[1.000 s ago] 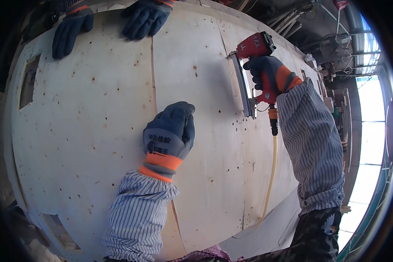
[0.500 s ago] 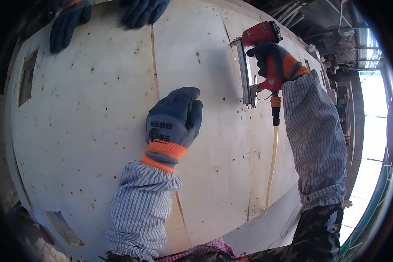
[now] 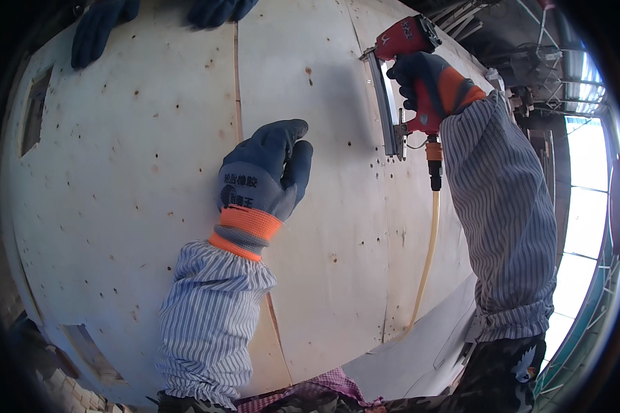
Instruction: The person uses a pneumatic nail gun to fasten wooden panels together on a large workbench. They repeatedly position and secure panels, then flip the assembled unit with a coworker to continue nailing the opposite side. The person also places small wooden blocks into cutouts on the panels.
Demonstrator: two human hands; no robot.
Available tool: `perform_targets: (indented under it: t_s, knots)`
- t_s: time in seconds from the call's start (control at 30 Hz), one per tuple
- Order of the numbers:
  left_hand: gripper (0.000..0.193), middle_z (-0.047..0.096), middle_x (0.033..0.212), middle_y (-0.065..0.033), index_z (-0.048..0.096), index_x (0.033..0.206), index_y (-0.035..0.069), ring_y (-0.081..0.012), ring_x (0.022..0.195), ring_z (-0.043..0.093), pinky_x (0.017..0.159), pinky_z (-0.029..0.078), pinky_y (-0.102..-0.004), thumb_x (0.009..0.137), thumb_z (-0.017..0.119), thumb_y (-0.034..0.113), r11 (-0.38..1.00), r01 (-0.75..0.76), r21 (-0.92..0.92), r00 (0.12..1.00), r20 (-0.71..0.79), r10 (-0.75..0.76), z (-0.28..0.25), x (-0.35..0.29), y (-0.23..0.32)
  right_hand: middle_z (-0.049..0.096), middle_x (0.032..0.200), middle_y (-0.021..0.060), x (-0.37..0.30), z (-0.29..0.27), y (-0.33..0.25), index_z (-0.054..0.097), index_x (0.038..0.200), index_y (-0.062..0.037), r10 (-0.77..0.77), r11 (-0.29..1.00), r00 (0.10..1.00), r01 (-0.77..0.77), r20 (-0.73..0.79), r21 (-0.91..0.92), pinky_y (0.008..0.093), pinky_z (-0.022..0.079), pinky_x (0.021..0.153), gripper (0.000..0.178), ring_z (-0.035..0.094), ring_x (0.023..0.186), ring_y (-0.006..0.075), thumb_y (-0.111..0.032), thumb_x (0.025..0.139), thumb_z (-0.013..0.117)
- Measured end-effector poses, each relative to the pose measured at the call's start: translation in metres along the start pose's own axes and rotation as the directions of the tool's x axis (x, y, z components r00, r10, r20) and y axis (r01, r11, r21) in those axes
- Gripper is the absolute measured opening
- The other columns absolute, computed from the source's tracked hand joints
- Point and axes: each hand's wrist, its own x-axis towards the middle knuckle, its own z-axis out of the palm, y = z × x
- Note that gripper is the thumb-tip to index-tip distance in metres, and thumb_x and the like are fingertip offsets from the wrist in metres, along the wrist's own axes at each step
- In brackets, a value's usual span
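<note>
My right hand (image 3: pixel 430 81), in a dark blue and orange glove, is closed round the grip of a red air nail gun (image 3: pixel 397 38). The gun's metal magazine (image 3: pixel 384 103) lies along its left side, over a large pale plywood panel (image 3: pixel 151 179). From the grip's lower end a yellowish air hose (image 3: pixel 428 255) runs down across the panel. My left hand (image 3: pixel 265 162), in a matching glove, is over the panel's middle, next to a seam. Its fingers are loosely bent with the thumb apart, and nothing shows between them; the palm side is hidden.
At the far left edge, another person's two gloved hands (image 3: pixel 102 31) rest at the panel. Rectangular cutouts (image 3: pixel 36 113) open in its left side. Small dark spots dot the wood. A pink checked cloth (image 3: pixel 317 389) lies at the near edge. Stacked timber (image 3: pixel 544 162) stands to the right.
The panel, the hands and the nail gun have all shifted slightly up and mostly left in the picture. My hold on the nail gun is the same.
</note>
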Motion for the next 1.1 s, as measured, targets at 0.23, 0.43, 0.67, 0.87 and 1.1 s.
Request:
perform_targets:
  t_s: [0.23,0.43,0.67,0.87,1.1]
  knots:
    - [0.017,0.064,0.085,-0.0088,0.060,0.091,0.008,-0.0249,0.068,0.062,0.063,0.050,-0.0335,0.076,0.059,0.016,0.996,-0.083,0.024,0.994,-0.071,0.085,0.003,0.003,-0.002,0.052,0.057,0.0142,0.007,0.001,-0.009,0.054,0.072,0.0030,-0.010,0.998,0.997,0.005,-0.071,-0.064,0.0380,0.046,0.038,0.009,0.051,0.042,0.0241,0.000,0.064,0.055]
    - [0.017,0.064,0.091,-0.0084,0.060,0.094,0.006,-0.0224,0.077,0.062,0.068,0.050,-0.0299,0.079,0.059,0.012,0.999,0.023,-0.030,1.000,0.010,-0.023,0.001,-0.001,-0.001,0.053,0.057,0.0147,0.011,-0.004,-0.012,0.056,0.072,0.0028,-0.008,0.997,1.000,0.009,0.017,-0.081,0.0367,0.046,0.039,0.010,0.051,0.041,0.0244,0.000,0.063,0.055]
    - [0.018,0.063,0.086,-0.0092,0.058,0.093,0.007,-0.0245,0.067,0.061,0.063,0.050,-0.0339,0.077,0.058,0.016,0.998,-0.056,0.027,0.998,-0.034,0.057,0.000,0.002,0.000,0.049,0.062,0.0017,0.024,-0.008,-0.014,0.057,0.087,-0.0023,0.020,0.996,1.000,-0.020,-0.005,-0.087,0.0301,0.042,0.048,0.020,0.047,0.051,0.0127,-0.014,0.070,0.057]
    - [0.019,0.063,0.087,-0.0088,0.058,0.093,0.007,-0.0241,0.067,0.061,0.064,0.050,-0.0334,0.077,0.059,0.016,0.998,-0.045,0.032,0.998,-0.034,0.046,0.003,-0.001,0.000,0.049,0.062,0.0028,0.029,-0.010,-0.012,0.058,0.086,-0.0017,-0.067,0.997,0.998,0.066,-0.013,-0.036,0.0308,0.043,0.049,0.018,0.047,0.053,0.0129,-0.012,0.072,0.054]
    - [0.019,0.063,0.087,-0.0088,0.058,0.094,0.007,-0.0237,0.068,0.061,0.063,0.050,-0.0329,0.077,0.059,0.015,0.996,-0.083,0.029,0.994,-0.067,0.084,0.004,0.000,-0.002,0.053,0.071,0.0035,0.039,-0.012,-0.023,0.057,0.086,-0.0022,-0.047,0.995,0.997,0.053,0.064,-0.086,0.0300,0.042,0.049,0.018,0.048,0.053,0.0129,-0.010,0.070,0.053]
